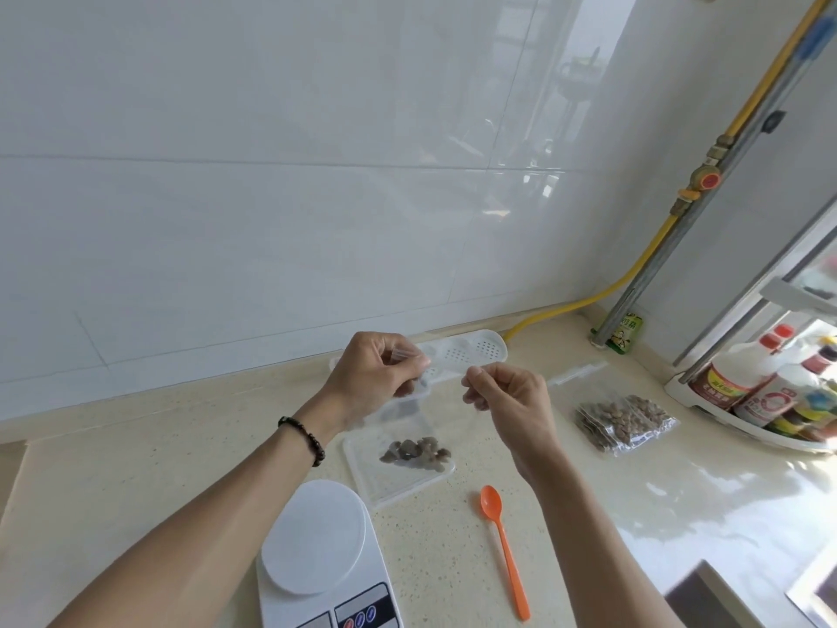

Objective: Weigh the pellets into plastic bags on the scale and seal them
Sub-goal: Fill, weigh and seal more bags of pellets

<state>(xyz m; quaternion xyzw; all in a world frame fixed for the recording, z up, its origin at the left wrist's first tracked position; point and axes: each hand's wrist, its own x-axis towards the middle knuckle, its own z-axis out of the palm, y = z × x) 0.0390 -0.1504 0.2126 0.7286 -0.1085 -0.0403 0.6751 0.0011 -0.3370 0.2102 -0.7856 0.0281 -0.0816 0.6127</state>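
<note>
Both my hands are raised above the counter with a clear plastic bag (446,439) stretched between them. My left hand (376,378) pinches its top edge at the left, and my right hand (507,394) pinches the same edge at the right. Brown pellets (414,453) sit in the hanging bottom of the bag, which shows in front of a clear plastic tray (385,485). Below the tray stands the white scale (317,541), its round platform bare. An orange spoon (505,546) lies to the right of the scale. Filled pellet bags (622,421) lie at the right.
A white perforated lid (471,351) lies by the tiled wall. A rack of sauce bottles (770,396) stands at the far right, beside a yellow gas hose (634,274) and a green packet (627,333) in the corner.
</note>
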